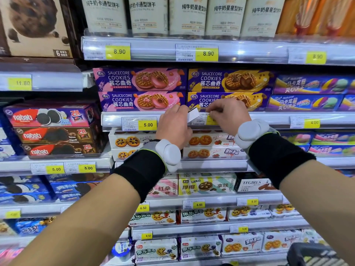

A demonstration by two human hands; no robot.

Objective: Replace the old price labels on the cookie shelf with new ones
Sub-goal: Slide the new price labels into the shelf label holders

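Setting: supermarket cookie shelves fill your view, each tier fronted by a clear plastic label rail [269, 120].
Working rail: it runs under the purple Saucecore cookie boxes [142, 101], and your hands meet at its middle.
Left hand [172, 125]: your fingers curl round a small white card [193, 114], tilted, its lower edge against the rail's top lip.
Right hand [228, 116]: thumb and forefinger pinch the top edge of the price label [203, 120] seated in the rail, partly hidden by your fingers.
Neighbours: a 5.00 label [139, 124] sits just left of your left hand; a 4.00 label [305, 122] is well apart to the right.
Open room: bare rail stretches between your right wrist and the 4.00 label.
Below: a basket's dark rim [307, 250] shows at bottom right.
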